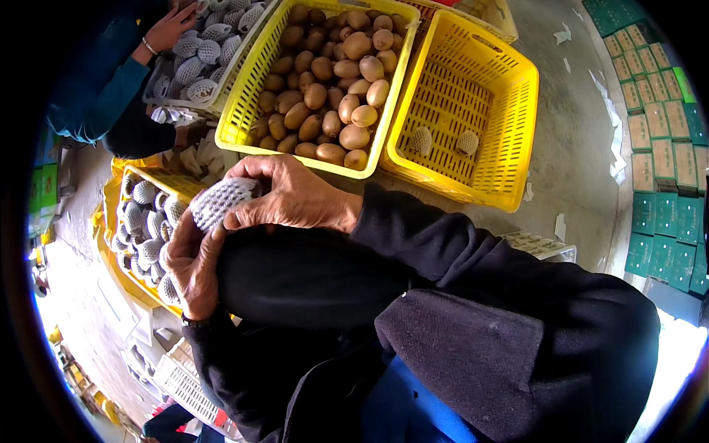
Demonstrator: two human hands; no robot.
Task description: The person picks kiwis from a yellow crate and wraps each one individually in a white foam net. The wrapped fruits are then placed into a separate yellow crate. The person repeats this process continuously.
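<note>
A kiwifruit in a white foam net sleeve (pixel 219 202) is held between both my hands, over my knee. My left hand (pixel 194 260) grips it from below and the left. From the right, my right hand (pixel 296 194) has its fingers and thumb on the sleeve's end, where some brown shows. Just beyond stands a yellow plastic crate (pixel 221 135) full of bare brown kiwifruit (pixel 316 96). Left of my knee, a yellow crate (pixel 116 221) holds many sleeved kiwifruit (pixel 148 250). Two foam-sleeved fruits (pixel 468 142) lie apart in another yellow crate (pixel 526 127) at the right.
At the upper left, another person's hand (pixel 166 27) is over a pale crate (pixel 230 83) of sleeved fruit. Stacked cartons (pixel 659 221) line the right side. White crates (pixel 180 376) stand at the lower left and behind my right arm. Paper scraps (pixel 615 138) lie on the floor.
</note>
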